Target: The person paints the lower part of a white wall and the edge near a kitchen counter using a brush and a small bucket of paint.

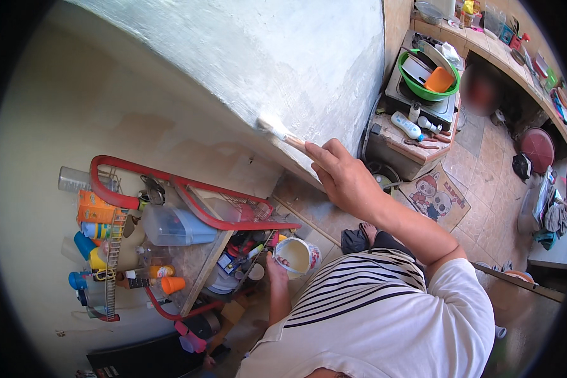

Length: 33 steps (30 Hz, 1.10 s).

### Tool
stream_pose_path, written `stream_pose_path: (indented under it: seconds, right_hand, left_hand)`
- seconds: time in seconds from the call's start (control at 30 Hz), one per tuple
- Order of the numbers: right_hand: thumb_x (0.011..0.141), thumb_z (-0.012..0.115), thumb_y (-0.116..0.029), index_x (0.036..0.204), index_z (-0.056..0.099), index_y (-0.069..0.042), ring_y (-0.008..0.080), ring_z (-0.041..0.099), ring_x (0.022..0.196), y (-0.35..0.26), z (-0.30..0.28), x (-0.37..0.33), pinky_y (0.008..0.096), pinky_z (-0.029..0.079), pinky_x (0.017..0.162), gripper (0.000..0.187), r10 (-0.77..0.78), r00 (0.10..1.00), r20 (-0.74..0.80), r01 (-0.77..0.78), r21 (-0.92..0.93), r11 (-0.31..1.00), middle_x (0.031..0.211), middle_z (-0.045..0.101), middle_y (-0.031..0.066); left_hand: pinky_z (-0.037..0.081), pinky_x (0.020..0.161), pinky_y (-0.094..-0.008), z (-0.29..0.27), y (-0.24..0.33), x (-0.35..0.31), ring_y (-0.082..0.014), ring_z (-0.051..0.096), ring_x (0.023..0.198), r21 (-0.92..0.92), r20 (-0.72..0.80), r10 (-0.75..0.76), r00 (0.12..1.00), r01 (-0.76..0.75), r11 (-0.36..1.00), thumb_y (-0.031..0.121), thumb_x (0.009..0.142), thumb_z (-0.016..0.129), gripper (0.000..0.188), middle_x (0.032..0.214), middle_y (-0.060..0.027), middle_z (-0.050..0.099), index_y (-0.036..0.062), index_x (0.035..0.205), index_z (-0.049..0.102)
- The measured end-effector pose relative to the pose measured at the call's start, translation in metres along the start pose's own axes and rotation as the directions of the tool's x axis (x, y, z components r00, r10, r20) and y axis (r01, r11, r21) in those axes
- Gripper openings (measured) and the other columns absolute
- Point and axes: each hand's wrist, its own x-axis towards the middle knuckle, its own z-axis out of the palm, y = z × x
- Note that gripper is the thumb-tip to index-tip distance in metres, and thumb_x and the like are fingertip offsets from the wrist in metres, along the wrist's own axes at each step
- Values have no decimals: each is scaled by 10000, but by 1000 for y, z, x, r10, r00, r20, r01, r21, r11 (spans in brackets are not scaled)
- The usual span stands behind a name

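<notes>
Paintbrush [288,136] juts from the closed right grip [339,169] to the wall [321,82]
Arm [416,223] outstretched; left grip [275,268] clasps the bucket [303,257].

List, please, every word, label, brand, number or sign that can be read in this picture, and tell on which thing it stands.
I quote no printed wording; these things carry print:
Floor mat: large lettering along one side, left unquoted.
White bucket in the left hand: coloured print outside, too small to read.
Orange box: print too small to read.
White-and-blue bottle: label too small to read.
</notes>
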Motion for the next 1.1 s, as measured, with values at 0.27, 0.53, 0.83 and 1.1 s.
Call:
stream_pose_path:
  seconds: [0.27,0.53,0.83,1.1]
  right_hand:
    - [933,592,-85,1211,612,-10,214,557,763,38,-45,43,328,459,699,289,-76,997,33,72,100,992,878,571,140]
    - [924,573,-101,1178,624,5,339,602,807,48,-82,71,393,479,757,280,76,966,-247,-111,-133,985,920,592,196]
    - [903,571,-39,1249,559,-31,372,608,757,-22,-23,28,430,500,681,346,-13,1000,22,15,-78,997,958,541,188]
    - [908,580,-17,1244,580,-23,302,599,821,-22,-45,38,362,483,735,336,-171,974,150,154,115,981,950,556,171]
  left_hand:
    - [398,534,-344,-5,2,2,-173,453,521,2,-10,13,1000,-13,1000,535,939,463,443,607,8,453,137,744,477]
    - [400,535,-346,-11,1,5,-176,455,521,-36,6,19,1000,-19,999,532,944,457,443,609,8,455,135,747,474]
    - [388,537,-328,-5,-2,6,-167,454,528,-11,-12,3,1000,-3,1000,551,924,487,442,612,13,466,144,751,486]
    - [386,529,-353,-5,0,5,-192,455,531,-16,-18,-1,1000,0,1000,554,928,464,491,611,-14,438,98,748,483]
